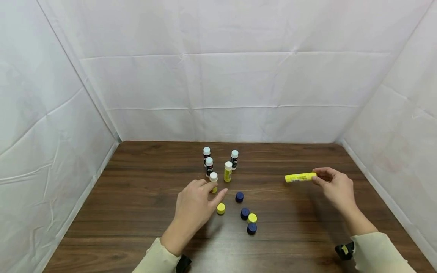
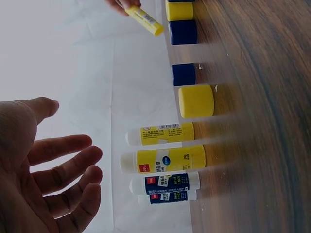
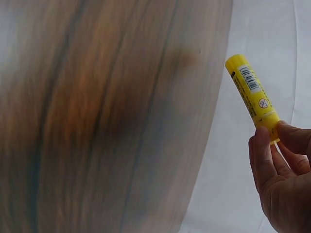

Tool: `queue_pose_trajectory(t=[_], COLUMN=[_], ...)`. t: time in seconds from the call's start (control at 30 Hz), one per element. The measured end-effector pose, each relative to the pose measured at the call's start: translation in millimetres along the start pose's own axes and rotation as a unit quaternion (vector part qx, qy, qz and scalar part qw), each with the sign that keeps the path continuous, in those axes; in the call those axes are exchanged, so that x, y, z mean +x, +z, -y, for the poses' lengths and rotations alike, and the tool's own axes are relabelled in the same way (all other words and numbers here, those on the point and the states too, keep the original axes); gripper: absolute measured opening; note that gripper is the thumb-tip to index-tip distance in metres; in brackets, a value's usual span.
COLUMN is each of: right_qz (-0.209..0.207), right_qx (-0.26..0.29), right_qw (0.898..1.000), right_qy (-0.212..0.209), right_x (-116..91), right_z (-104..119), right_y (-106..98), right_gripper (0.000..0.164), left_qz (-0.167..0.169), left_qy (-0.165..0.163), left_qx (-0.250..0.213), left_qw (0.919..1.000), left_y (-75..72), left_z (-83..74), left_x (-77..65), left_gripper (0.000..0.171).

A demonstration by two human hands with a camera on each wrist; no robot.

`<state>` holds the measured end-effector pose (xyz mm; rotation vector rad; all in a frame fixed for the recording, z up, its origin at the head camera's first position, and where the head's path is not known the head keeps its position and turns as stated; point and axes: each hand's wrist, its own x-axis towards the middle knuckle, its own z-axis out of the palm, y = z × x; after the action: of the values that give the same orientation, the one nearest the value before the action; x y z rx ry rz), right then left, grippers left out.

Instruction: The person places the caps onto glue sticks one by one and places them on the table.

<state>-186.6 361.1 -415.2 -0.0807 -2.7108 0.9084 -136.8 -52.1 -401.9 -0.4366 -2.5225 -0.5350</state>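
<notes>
In the head view my right hand (image 1: 336,187) holds a yellow glue stick (image 1: 300,177) by one end, above the table's right side. The right wrist view shows thumb and fingers pinching that glue stick (image 3: 252,92), its barcode visible. My left hand (image 1: 196,203) is over the middle of the table, its fingers loosely spread and holding nothing. Just beyond its fingertips stands a yellow glue stick with a white end (image 1: 213,177), partly hidden by the hand. Another yellow glue stick (image 1: 228,171) stands behind it. A loose yellow cap (image 1: 220,209) lies beside the left thumb.
Three dark glue sticks with white ends stand upright farther back, one dark glue stick (image 1: 234,160) to the right. Three navy caps, including a navy cap (image 1: 239,197), and a second yellow cap (image 1: 252,218) lie near the middle. White cloth walls (image 1: 239,83) enclose the wooden table (image 1: 143,212).
</notes>
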Motion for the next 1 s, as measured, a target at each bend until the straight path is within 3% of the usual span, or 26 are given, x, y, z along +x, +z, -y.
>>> queue_pose_trajectory(t=[0.17,0.43,1.0], right_qz=[0.001,-0.003,0.027], right_qx=[-0.023,-0.079,-0.146], right_qw=[1.0,0.997,0.988], right_qy=[0.009,-0.021,-0.037], right_x=[14.2,35.9,58.6], right_z=[-14.5,-35.1,-51.7], right_y=[-9.0,-27.5,-50.9], right_gripper=[0.033,0.032,0.031], left_qz=[0.007,0.009,0.033], left_qy=[-0.004,-0.001,-0.02], left_qx=[0.0,-0.002,-0.002], left_qw=[1.0,1.0,0.9993], left_y=[-0.1,-0.4,1.2], left_z=[0.9,1.4,7.0], left_x=[-0.4,-0.2,-1.6], left_gripper=[0.035,0.038,0.038])
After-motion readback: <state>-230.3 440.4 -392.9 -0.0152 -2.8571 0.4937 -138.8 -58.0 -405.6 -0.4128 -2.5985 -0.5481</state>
